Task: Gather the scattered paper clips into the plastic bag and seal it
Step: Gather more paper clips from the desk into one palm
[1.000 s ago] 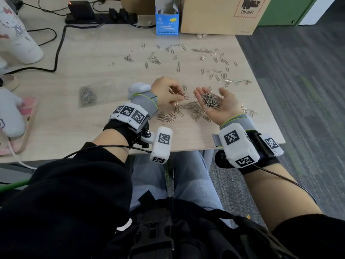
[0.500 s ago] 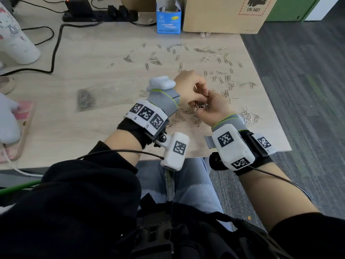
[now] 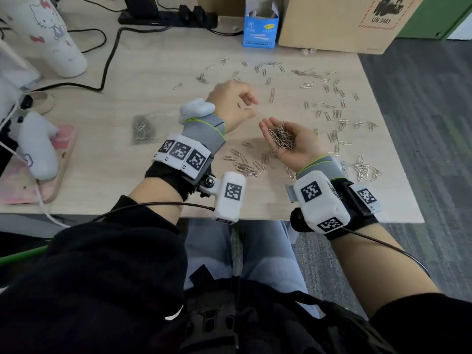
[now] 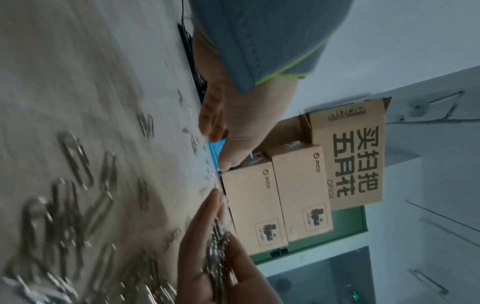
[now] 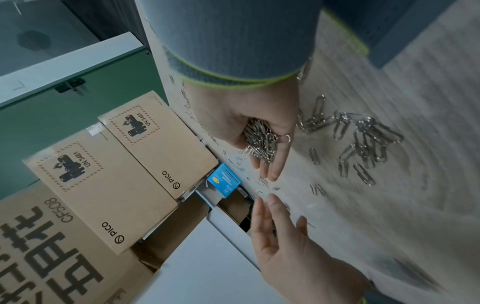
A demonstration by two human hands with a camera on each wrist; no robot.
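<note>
A heap of silver paper clips (image 3: pixel 282 135) lies in my right hand (image 3: pixel 300 146), which is cupped palm up just above the table. The right wrist view shows that hand (image 5: pixel 259 115) with fingers nearly straight under the clips (image 5: pixel 261 137). My left hand (image 3: pixel 235 103) hovers empty to its upper left, fingers relaxed (image 5: pixel 275 226). The clear plastic bag (image 3: pixel 144 129) lies flat on the table left of my left wrist, with some clips inside. Loose clips (image 3: pixel 329 108) are scattered over the far right of the table, and a small pile (image 3: pixel 247 164) lies between my wrists.
Another clump of clips (image 3: pixel 362 169) sits near the table's right edge. A blue carton (image 3: pixel 260 29) and a cardboard box (image 3: pixel 344 21) stand at the back. A black cable (image 3: pixel 107 65), a white bottle (image 3: pixel 56 34) and a plush toy (image 3: pixel 38 146) occupy the left side.
Half a second ago my left hand was over my right palm. It has since drawn away up and left, empty, and the right palm lies exposed with more clips in it.
</note>
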